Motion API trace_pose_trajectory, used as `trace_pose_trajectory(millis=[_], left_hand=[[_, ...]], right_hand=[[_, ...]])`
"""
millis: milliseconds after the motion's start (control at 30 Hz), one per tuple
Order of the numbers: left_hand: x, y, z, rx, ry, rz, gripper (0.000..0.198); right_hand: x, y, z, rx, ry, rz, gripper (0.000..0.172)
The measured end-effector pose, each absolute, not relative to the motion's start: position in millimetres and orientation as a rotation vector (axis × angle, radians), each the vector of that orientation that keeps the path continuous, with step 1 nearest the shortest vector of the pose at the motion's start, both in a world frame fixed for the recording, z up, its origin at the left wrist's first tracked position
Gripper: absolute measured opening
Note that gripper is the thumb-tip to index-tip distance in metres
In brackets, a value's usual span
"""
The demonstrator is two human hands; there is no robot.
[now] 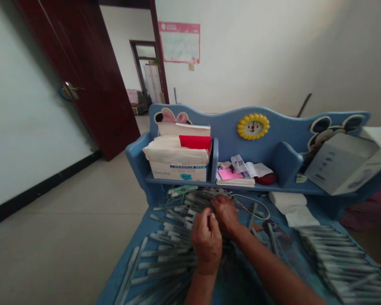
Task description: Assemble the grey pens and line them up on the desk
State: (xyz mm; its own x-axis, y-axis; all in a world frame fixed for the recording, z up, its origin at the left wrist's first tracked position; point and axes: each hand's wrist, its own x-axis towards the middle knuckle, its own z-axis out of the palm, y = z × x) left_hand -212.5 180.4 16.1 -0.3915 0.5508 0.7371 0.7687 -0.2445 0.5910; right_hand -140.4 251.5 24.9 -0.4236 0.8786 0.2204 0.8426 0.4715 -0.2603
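Observation:
Both my hands meet over the middle of a blue child's desk (139,237). My left hand (206,239) is closed in a pinch on a thin grey pen-like stick. My right hand (226,214) is curled just behind it, fingers closed on something I cannot make out. A loose heap of grey sticks (168,250) covers the desk's left side. A neat row of the same sticks (343,258) lies at the right. A thin white cable (257,202) loops behind my hands.
The desk's shelf holds a box of papers (178,163), a pink note and leaflets (238,171), and a tilted white carton (346,163) at right. Folded white tissue (294,207) lies under the shelf. An open dark red door (92,76) and bare floor are at left.

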Motion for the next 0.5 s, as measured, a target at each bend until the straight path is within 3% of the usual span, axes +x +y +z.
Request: trace_pose_trajectory(millis=[133,500], left_hand=[[-222,182,16,-1.551,-1.879,-1.691,0.016],[-233,187,9,-1.55,-1.87,-1.707,0.023]], right_hand=[[-141,228,21,-1.354,-2.332,0.182,0.022],[-144,213,12,-0.957,-2.084,0.514,0.029]])
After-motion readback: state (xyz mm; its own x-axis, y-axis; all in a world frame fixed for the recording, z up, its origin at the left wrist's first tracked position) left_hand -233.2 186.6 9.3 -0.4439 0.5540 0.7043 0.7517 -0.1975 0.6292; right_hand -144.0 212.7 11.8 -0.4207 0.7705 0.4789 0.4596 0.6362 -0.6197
